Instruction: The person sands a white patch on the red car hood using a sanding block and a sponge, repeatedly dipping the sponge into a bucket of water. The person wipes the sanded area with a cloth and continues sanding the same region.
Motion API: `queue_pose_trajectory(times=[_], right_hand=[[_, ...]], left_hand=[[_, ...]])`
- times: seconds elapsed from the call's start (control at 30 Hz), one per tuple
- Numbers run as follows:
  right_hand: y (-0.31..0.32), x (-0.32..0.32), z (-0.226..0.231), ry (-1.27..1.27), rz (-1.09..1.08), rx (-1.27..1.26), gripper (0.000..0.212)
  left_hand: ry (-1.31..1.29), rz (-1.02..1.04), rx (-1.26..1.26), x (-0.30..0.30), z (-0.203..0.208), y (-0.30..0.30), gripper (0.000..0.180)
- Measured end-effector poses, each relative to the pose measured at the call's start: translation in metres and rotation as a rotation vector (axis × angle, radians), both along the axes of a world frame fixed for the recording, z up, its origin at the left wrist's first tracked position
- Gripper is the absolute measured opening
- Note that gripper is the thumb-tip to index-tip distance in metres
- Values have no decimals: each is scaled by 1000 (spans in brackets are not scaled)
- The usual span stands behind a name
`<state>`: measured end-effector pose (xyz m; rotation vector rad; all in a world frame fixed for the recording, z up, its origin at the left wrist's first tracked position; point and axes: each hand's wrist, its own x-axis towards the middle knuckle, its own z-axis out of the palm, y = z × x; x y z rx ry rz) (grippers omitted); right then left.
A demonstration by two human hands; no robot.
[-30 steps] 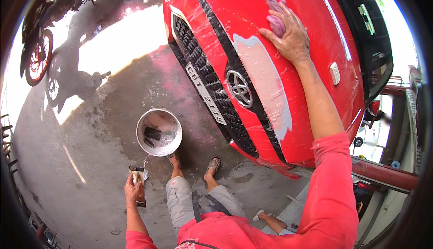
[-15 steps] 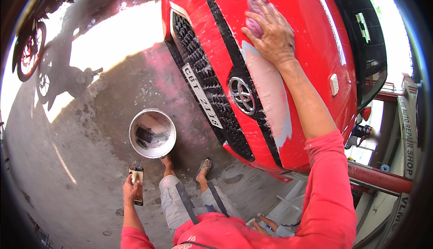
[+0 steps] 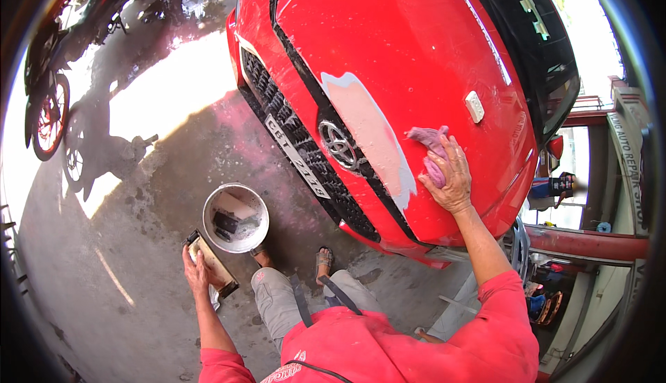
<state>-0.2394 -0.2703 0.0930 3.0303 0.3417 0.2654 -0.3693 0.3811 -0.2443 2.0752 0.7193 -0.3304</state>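
My right hand [image 3: 452, 178] presses a crumpled pink-purple cloth [image 3: 431, 148] onto the wet red hood [image 3: 388, 29] of a car. Left of the cloth, a pale pinkish patch with a grey border [image 3: 364, 123] lies along the hood's front edge. In my left hand [image 3: 196, 269] is a sanding block [image 3: 214, 265], flat and rectangular, with a tan face and dark ends. I hold it low, beside the rim of a round metal basin [image 3: 267, 222]. Inside the basin are water and a dark rectangular piece [image 3: 225, 225].
A small white block [image 3: 474, 106] rests on the hood near the windshield. The car's black grille [image 3: 284, 116] faces the basin. Motorcycles [image 3: 50, 116] stand at the far left on wet concrete [image 3: 159, 209]. Another person [image 3: 555, 187] is at the right, beyond a red beam [image 3: 586, 242].
My right hand and the cloth have moved from beyond the pale patch to the hood's nearer right side. My left hand has brought the sanding block closer to the basin and tilted it.
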Motion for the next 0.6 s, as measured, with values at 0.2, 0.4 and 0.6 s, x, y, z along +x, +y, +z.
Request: queue_pose_trajectory(times=[0.2, 0.4, 0.6], right_hand=[[-107, -43, 7, -161, -235, 162, 76], [-196, -12, 32, -146, -176, 169, 82], [-240, -48, 28, -113, -38, 207, 82]], left_hand=[[-331, 398, -953, 116, 120, -181, 70], [-562, 164, -1255, 159, 233, -373, 64], [-610, 215, -1136, 59, 234, -491, 62]])
